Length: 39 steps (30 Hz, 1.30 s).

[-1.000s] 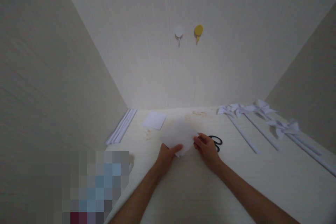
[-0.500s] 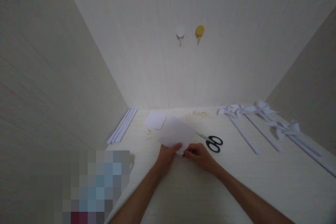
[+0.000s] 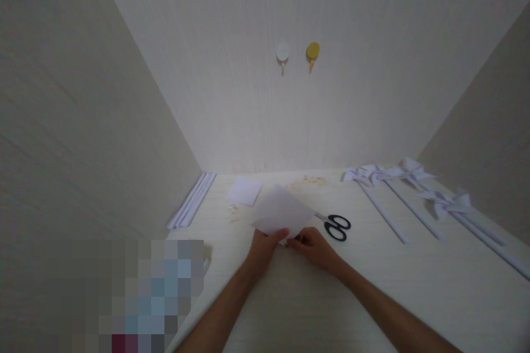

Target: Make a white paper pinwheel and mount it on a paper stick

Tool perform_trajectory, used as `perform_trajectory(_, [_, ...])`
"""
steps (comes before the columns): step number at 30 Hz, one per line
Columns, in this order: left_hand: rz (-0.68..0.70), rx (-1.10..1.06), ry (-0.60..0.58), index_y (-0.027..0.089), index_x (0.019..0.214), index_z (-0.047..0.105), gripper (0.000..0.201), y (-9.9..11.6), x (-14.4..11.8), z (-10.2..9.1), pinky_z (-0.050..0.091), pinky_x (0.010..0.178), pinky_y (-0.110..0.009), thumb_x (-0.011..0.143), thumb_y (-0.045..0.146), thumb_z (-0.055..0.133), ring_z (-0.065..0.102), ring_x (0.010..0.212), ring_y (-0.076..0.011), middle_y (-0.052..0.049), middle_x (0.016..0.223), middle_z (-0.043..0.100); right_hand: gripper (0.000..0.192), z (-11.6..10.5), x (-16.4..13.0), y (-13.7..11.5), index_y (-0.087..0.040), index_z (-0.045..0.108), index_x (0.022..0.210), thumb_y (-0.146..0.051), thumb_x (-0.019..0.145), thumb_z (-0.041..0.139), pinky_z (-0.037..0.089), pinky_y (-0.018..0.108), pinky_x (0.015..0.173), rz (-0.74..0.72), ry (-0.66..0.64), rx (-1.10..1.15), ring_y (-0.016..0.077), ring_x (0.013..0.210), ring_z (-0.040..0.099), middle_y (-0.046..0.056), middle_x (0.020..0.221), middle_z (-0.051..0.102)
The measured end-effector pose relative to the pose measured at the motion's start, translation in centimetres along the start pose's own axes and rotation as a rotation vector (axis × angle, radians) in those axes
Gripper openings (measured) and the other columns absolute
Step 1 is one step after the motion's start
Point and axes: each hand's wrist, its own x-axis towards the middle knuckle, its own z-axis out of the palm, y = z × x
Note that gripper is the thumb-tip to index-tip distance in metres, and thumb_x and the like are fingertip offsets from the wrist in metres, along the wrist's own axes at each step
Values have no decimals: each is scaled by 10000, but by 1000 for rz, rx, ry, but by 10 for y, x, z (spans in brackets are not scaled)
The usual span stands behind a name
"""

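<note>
A square sheet of white paper is held just above the table, one corner pointing toward me. My left hand grips its near left edge, thumb on top and fingers underneath. At the near corner, my right hand has its fingers pinched together against the paper; whether a small thing is also between them is hidden. Black-handled scissors lie just right of the sheet, their blade tips partly covered by it. Behind it on the left lies another white paper square.
Rolled white paper sticks lie at the left edge. Several paper pinwheels on sticks rest along the right side. Small pale wooden bits are scattered at the back. A white hook and a yellow hook are on the wall.
The held paper has shifted slightly to the right and turned a little, covering more of the scissor tips. My right fingers have moved slightly left at the near corner.
</note>
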Motion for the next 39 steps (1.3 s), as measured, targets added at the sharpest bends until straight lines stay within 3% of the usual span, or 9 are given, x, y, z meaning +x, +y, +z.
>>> perform_trajectory(9, [-22, -26, 8, 107, 911, 617, 379, -5, 2, -1, 434, 803, -341, 554, 214, 686, 594, 851, -215, -112, 924, 653, 225, 0, 0, -2, -126, 624, 513, -260, 678, 551, 251, 198, 422, 9, -31, -51, 69, 410, 346, -32, 415, 482])
perform_trajectory(18, [-4, -59, -39, 112, 927, 607, 369, -4, 0, 0, 427, 832, -347, 580, 218, 675, 586, 896, -222, -114, 962, 643, 169, 0, -2, -2, -147, 613, 508, -255, 637, 599, 290, 207, 433, -11, -13, -32, 86, 427, 396, -22, 438, 511])
perform_trajectory(25, [11, -36, -11, 114, 937, 604, 389, -6, 0, -1, 413, 851, -351, 574, 224, 685, 581, 902, -226, -119, 966, 641, 104, -1, -3, -2, -161, 638, 564, -234, 633, 613, 330, 216, 458, -27, -16, 30, 103, 456, 432, -19, 472, 536])
perform_trajectory(32, [5, -43, -7, 116, 940, 604, 408, -7, 1, -2, 403, 858, -364, 560, 230, 697, 575, 914, -235, -124, 948, 644, 98, -1, -4, -5, -160, 669, 691, -216, 652, 599, 423, 265, 570, -18, -78, 115, 150, 581, 547, 21, 640, 646])
perform_trajectory(39, [-20, -53, 10, 129, 890, 621, 336, 0, -2, 1, 420, 834, -345, 570, 213, 679, 587, 891, -224, -101, 938, 652, 165, 1, -4, -2, -135, 645, 560, -297, 568, 676, 371, 231, 477, 15, -18, 17, 118, 483, 486, -1, 506, 584])
